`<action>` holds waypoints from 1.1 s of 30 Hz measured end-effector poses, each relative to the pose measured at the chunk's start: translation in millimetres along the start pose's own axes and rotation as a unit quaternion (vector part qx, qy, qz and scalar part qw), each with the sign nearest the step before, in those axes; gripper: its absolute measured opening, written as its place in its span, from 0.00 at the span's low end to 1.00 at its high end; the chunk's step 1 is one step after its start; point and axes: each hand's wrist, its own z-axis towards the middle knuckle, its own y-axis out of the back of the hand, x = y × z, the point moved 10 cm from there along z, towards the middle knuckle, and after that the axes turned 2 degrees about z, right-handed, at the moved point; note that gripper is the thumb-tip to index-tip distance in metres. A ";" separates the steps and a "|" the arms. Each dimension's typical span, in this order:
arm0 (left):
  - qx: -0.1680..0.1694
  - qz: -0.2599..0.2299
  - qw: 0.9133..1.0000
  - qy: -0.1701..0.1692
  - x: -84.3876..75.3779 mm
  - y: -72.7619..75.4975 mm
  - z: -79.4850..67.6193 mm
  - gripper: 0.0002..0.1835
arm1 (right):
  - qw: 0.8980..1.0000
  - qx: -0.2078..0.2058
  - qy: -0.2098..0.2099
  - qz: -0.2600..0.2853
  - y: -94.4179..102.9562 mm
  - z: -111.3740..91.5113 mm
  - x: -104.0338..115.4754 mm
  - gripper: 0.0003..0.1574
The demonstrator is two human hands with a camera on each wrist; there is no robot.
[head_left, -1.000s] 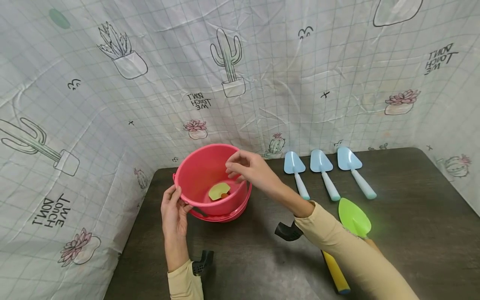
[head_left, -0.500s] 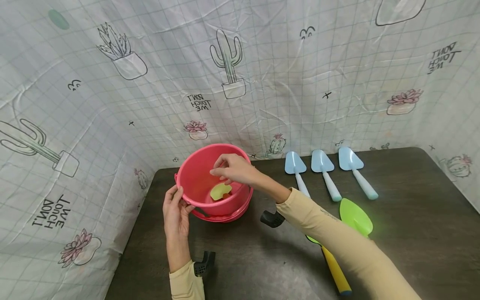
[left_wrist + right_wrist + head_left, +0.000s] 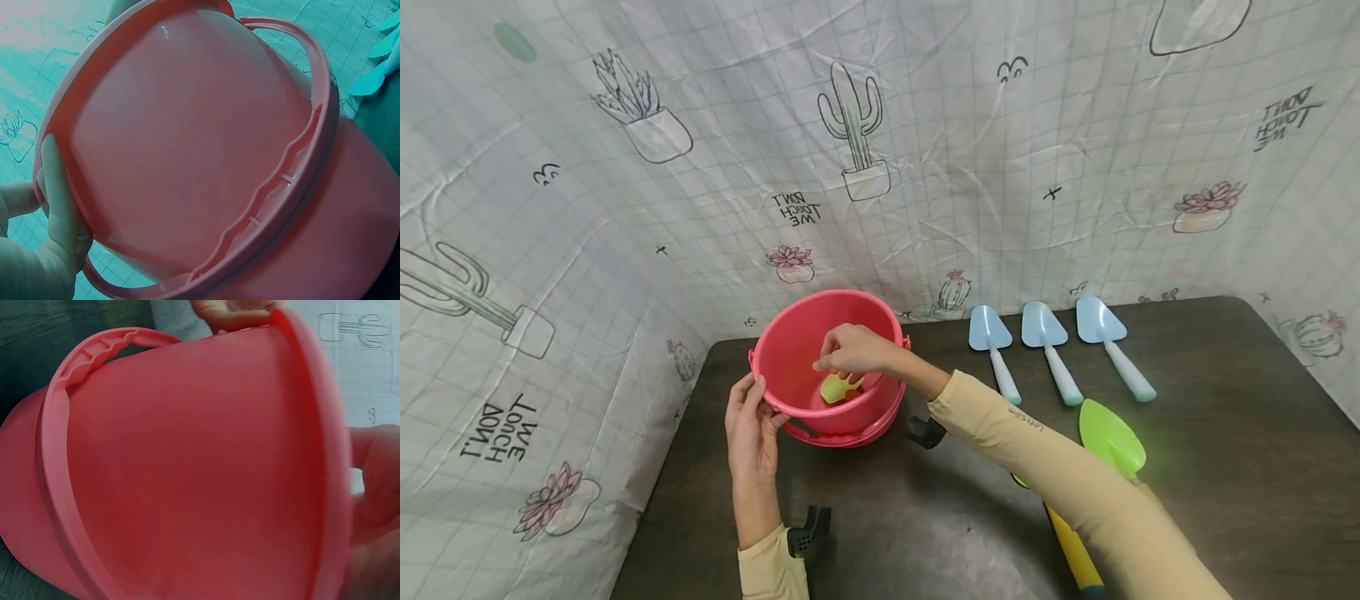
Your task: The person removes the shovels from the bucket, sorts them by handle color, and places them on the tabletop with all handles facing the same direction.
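A pink-red bucket [image 3: 842,423] with its handle hanging down stands at the left of the dark table. My left hand [image 3: 752,429] grips its left rim, with the thumb on the near side. Inside lies a yellow-green piece with a wavy edge [image 3: 835,389], and a small orange-red bit shows beside it. My right hand [image 3: 854,348] reaches over the right rim into the bucket, fingers loosely bent down and overlapping the yellow-green piece. In the right wrist view the bucket's wall [image 3: 194,462] hides much of the inside.
Three light-blue trowels [image 3: 1044,325] lie in a row at the back right. Nearer is a green trowel [image 3: 1112,433], partly under my right sleeve [image 3: 1060,475]. A yellow handle [image 3: 1075,550] with a blue end sticks out below that sleeve. A printed curtain [image 3: 970,167] hangs behind.
My right hand has moved left and down, from above the bucket's right rim into its opening over the yellow-green piece. The left hand keeps its grip on the rim.
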 end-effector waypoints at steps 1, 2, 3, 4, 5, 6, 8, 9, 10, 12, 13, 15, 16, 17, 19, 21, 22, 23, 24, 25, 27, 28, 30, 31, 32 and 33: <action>-0.001 0.001 1.000 0.001 0.4 0.8 -0.3 0.12 | 1.000 0.007 -0.003 -0.007 -2.8 1.4 -0.9 0.12; 0.000 0.000 1.000 0.002 0.8 1.3 -0.8 0.12 | 1.000 0.015 -0.006 -0.016 -5.7 3.1 -2.2 0.12; 0.001 0.000 1.000 0.003 1.0 1.5 -1.2 0.12 | 0.999 0.022 -0.010 -0.025 -8.2 5.0 -3.6 0.12; 0.001 0.000 1.000 0.004 1.2 1.7 -1.5 0.12 | 0.999 0.030 -0.015 -0.034 -10.8 7.0 -4.8 0.12; 0.001 -0.002 1.000 0.004 1.3 1.9 -1.6 0.12 | 0.998 0.037 -0.020 -0.043 -13.2 9.5 -6.7 0.12; 0.001 -0.002 1.000 0.003 1.3 2.2 -1.9 0.12 | 0.998 0.044 -0.019 -0.050 -16.2 16.9 -13.3 0.12; 0.000 -0.004 1.000 0.003 1.1 2.8 -2.3 0.12 | 0.996 0.055 -0.027 -0.071 -20.2 19.9 -14.9 0.13; -0.001 -0.004 1.000 0.002 1.1 3.1 -2.5 0.12 | 0.995 0.058 -0.030 -0.080 -21.6 21.2 -15.4 0.13; -0.002 -0.004 1.000 0.002 0.9 3.4 -2.7 0.12 | 0.994 0.060 -0.032 -0.090 -22.8 22.3 -15.5 0.13; -0.001 -0.005 1.000 0.001 0.6 3.5 -3.2 0.13 | 0.992 0.062 -0.034 -0.108 -24.6 23.2 -15.0 0.16; -0.001 -0.004 1.000 0.001 0.5 3.3 -3.3 0.13 | 0.990 0.062 -0.041 -0.117 -24.8 18.3 -9.5 0.17; -0.001 -0.002 1.000 -0.001 0.2 3.1 -3.6 0.13 | 0.989 0.064 -0.043 -0.129 -26.4 19.5 -9.2 0.23; -0.001 -0.001 1.000 -0.002 -0.1 2.9 -3.7 0.13 | 0.988 0.066 -0.044 -0.134 -27.3 20.3 -9.6 0.25; 0.000 0.000 1.000 -0.003 -0.2 2.7 -3.7 0.13 | 0.987 0.067 -0.045 -0.137 -28.1 20.9 -9.9 0.27; 0.000 0.004 1.000 -0.005 -0.4 2.4 -3.6 0.13 | 0.986 0.069 -0.048 -0.143 -29.2 22.2 -10.6 0.30; 0.001 0.004 1.000 -0.006 -0.7 2.1 -3.1 0.13 | 0.985 0.069 -0.053 -0.146 -29.5 23.2 -11.9 0.30; 0.001 0.003 1.000 -0.006 -0.6 2.1 -2.7 0.13 | 0.985 0.069 -0.057 -0.146 -29.4 23.5 -12.8 0.28; 0.001 0.002 1.000 -0.006 -0.3 2.3 -2.4 0.13 | 0.984 0.070 -0.061 -0.149 -29.5 23.7 -13.7 0.27; 0.000 0.000 1.000 -0.005 0.0 2.4 -2.0 0.13 | 0.984 0.072 -0.066 -0.151 -29.7 23.9 -14.9 0.24; -0.001 -0.003 1.000 -0.003 0.2 2.3 -1.8 0.13 | 0.983 0.073 -0.071 -0.153 -29.9 24.1 -15.9 0.22; -0.002 -0.006 1.000 -0.001 0.7 2.5 -1.3 0.13 | 0.980 0.078 -0.079 -0.163 -30.5 24.0 -17.9 0.17; -0.002 -0.006 1.000 0.000 0.8 2.4 -1.3 0.13 | 0.979 0.082 -0.081 -0.171 -30.9 24.2 -18.5 0.15; 0.001 -0.006 1.000 -0.001 0.5 2.0 -1.1 0.13 | 0.974 0.091 -0.082 -0.188 -31.8 24.8 -19.6 0.12; 0.002 -0.007 1.000 -0.001 0.4 1.7 -1.0 0.13 | 0.973 0.095 -0.082 -0.196 -32.1 25.1 -19.7 0.11; 0.003 -0.007 1.000 -0.002 0.2 1.5 -0.8 0.14 | 0.971 0.100 -0.082 -0.202 -32.5 25.3 -20.0 0.10; 0.003 -0.006 1.000 -0.003 0.0 1.3 -0.5 0.13 | 0.969 0.105 -0.082 -0.207 -33.1 25.7 -20.4 0.09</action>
